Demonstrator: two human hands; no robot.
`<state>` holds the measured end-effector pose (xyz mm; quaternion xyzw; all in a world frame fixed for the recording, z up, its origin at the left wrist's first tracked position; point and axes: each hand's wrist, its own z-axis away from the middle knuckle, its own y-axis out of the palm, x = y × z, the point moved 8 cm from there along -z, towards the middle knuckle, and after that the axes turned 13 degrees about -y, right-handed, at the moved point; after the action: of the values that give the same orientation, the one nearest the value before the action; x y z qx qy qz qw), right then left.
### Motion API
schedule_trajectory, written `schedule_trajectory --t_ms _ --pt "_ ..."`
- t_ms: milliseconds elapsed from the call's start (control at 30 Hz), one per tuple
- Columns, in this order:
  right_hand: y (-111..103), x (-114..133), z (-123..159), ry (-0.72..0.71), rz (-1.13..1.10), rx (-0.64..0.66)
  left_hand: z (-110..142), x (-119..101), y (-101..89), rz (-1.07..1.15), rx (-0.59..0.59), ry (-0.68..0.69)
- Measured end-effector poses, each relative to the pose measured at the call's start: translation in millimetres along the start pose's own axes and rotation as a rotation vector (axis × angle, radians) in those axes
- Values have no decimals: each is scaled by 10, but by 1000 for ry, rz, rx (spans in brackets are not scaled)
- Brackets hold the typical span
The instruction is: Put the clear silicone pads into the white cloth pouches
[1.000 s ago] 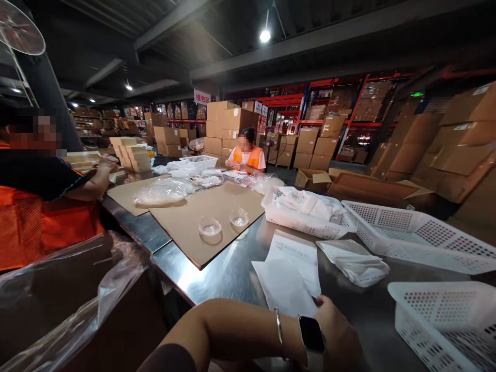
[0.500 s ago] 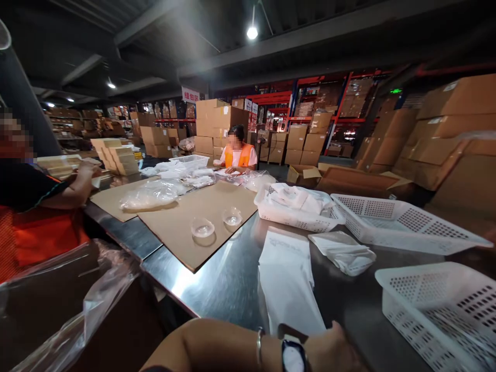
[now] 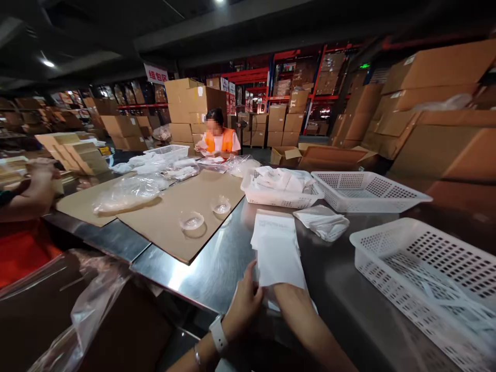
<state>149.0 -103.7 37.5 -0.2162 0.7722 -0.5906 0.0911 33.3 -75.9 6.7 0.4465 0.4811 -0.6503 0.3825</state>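
A stack of flat white bags point(image 3: 277, 253) lies on the metal table in front of me. My right hand point(image 3: 290, 299) reaches into the mouth of the top bag; its fingers are hidden beneath the white sheet. My left hand point(image 3: 245, 298), with a white watch and a bracelet on the wrist, is at the stack's left edge. Its thumb and forefinger are apart beside the bag's mouth. A folded bundle of white bags in clear plastic point(image 3: 323, 222) lies just right of the stack.
White baskets stand at the right: one with white strips point(image 3: 411, 279), one behind point(image 3: 368, 192), one heaped with white bags point(image 3: 281, 197). Two clear bowls, a near one point(image 3: 191, 221) and a far one point(image 3: 220, 205), sit on cardboard point(image 3: 174, 243). Co-workers sit opposite and at left.
My left arm has drawn back from across the front to the stack's left side. My right hand has come into view inside the top bag. The view has shifted.
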Motion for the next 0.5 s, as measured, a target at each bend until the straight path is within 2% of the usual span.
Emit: schedule_trajectory --t_ms 100,200,267,400,500 --pt "-28 237 -27 -29 54 13 -54 -11 14 234 77 -87" --pt "-89 354 4 -24 60 -128 -56 -5 103 545 238 -182" --pt "-104 388 44 -43 66 -215 -46 -6 145 675 316 -219" --pt "-154 471 83 -120 113 -349 -44 42 149 706 351 -267" --pt "-191 548 64 -132 186 -399 -35 53 169 750 404 -297"
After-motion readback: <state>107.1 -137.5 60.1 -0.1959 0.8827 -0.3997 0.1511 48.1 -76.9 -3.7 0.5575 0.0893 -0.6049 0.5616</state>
